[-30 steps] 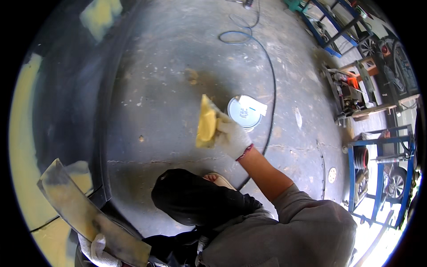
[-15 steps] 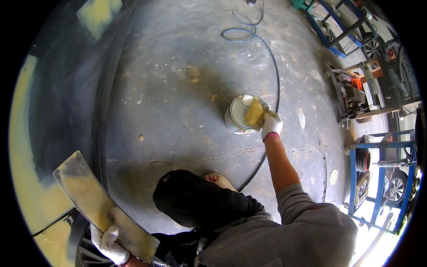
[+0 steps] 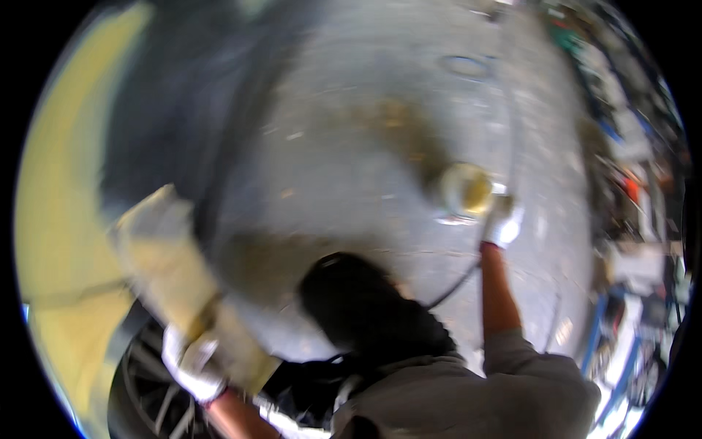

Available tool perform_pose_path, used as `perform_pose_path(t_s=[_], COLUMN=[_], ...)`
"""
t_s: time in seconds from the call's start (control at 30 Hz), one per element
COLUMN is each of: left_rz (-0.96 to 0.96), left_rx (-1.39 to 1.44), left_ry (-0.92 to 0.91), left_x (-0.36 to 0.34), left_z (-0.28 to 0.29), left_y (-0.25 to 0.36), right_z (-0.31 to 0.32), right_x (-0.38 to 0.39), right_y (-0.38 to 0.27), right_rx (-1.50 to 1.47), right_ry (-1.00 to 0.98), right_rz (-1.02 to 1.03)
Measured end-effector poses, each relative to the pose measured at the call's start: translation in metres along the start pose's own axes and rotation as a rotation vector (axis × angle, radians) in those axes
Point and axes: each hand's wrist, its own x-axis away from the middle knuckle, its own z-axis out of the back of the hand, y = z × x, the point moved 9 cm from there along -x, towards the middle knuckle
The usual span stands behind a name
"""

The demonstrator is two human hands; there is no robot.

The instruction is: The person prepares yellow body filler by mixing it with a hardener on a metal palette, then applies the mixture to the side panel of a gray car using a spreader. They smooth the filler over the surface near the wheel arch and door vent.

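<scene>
My gloved left hand point(image 3: 194, 364) is closed on a long flat board point(image 3: 167, 252) smeared with yellowish putty, held at a slant beside the car. Out to the right, my gloved right hand point(image 3: 503, 221) is closed on a putty spreader whose outline is smeared by motion. A lump of yellow putty point(image 3: 478, 192) shows on it, just over the lid of a round metal can point(image 3: 453, 189). That can stands on the floor. Whether the spreader touches the lid, I cannot tell.
A dark car panel with yellow filler patches point(image 3: 66, 168) runs along the left, above a wheel point(image 3: 157, 380). A hose point(image 3: 453, 287) trails over the concrete floor point(image 3: 329, 146). Racks with blue frames and tools line the right side. My bent knee point(image 3: 351, 300) is below centre.
The view has swung, shifting the floor and can rightward in the picture, and is now blurred. The board is still in my left hand, the spreader with putty still in my right.
</scene>
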Motion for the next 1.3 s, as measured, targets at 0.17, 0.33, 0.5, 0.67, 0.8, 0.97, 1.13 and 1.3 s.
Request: perform_pose_path(t_s=[0.17, 0.33, 0.5, 0.67, 0.8, 0.97, 1.13, 1.3], left_rz=[-0.038, -0.062, -0.158, -0.313, -0.331, -0.793, -0.655, -0.931], left_rx=[0.279, 0.18, 0.038, 0.2, -0.047, -0.817, -1.583, -1.695], left_ry=[0.06, 0.091, 0.222, 0.39, 0.396, 0.085, -0.443, -0.307], left_x=[-0.024, -0.028, -0.014, -0.02, -0.022, -0.014, -0.011, 0.002], left_z=[-0.003, -0.006, 0.008, 0.033, 0.054, 0.016, -0.061, -0.06], left_y=[0.012, 0.032, 0.066, 0.096, 0.124, 0.177, 0.122, 0.129], right_z=[0.019, 0.068, 0.12, 0.131, 0.136, 0.187, 0.157, 0.109], right_x=[0.095, 0.212, 0.235, 0.289, 0.337, 0.286, 0.254, 0.28], right_y=[-0.248, -0.43, -0.475, -0.43, -0.385, -0.414, -0.484, -0.486], right_rx=[-1.008, -1.577, -1.242, -1.148, -0.916, -1.198, -0.651, -1.04], right_ry=[-0.726, -1.333, -0.74, -0.858, -1.278, -0.887, -0.678, -0.732], right_rz=[0.189, 0.506, 1.016, 1.08, 1.343, 1.502, 1.46, 1.249])
